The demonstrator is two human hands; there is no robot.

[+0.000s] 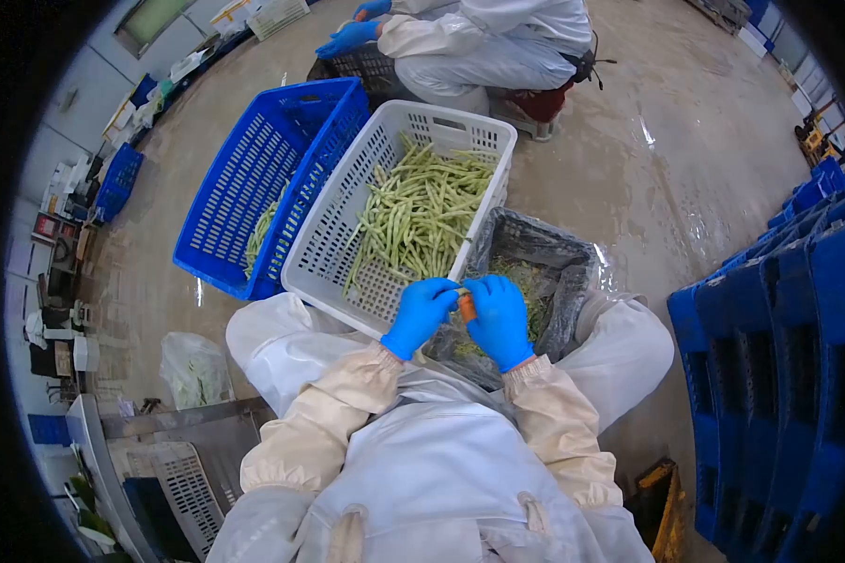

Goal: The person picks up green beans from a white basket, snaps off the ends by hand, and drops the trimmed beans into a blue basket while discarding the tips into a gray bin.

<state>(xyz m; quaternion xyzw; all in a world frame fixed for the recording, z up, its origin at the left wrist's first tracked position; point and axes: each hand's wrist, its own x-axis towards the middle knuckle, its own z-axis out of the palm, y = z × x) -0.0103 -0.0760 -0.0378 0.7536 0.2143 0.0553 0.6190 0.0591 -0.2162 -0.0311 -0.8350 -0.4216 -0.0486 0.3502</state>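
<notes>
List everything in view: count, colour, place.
Slotted plastic crate: 1, white, centre
Slotted plastic crate: 1, blue, left of white one
Slender bean pods: many, pale green, in both crates
Plastic-lined container: 1, black, right; holds scraps
Crumpled plastic bag: 1, translucent, floor left
Plastic pallets: several, blue, right
Seated co-worker: 1, white clothing, top
Distant clutter: uncounted, mixed, edges
Small item: 1, orange, at right hand
Gloved hands: 2, blue, left and right, above white crate's near edge

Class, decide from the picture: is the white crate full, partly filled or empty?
Partly filled: green beans lie heaped in the white crate, yet bare slotted floor shows at its near end.
</notes>
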